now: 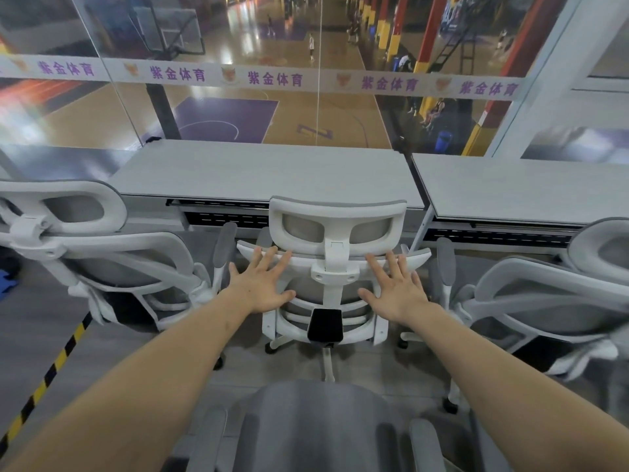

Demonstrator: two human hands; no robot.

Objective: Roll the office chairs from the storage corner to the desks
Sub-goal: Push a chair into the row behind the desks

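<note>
Both hands, left and right, fingers spread flat, holding nothing, at the centre chair backrest; it should roll easily if pushed on that stiff frame toward the bench.

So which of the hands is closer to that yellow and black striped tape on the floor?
Left. The left hand lies on the middle chair back's left side, toward the striped tape; the right hand is farther right.

- The grey floor carries three white office chairs: the middle chair, the left chair and the right chair.
- A yellow-and-black striped tape runs across the floor at left.
- Two grey worktops, the left worktop and the right worktop, stand side by side behind the chairs.
</note>
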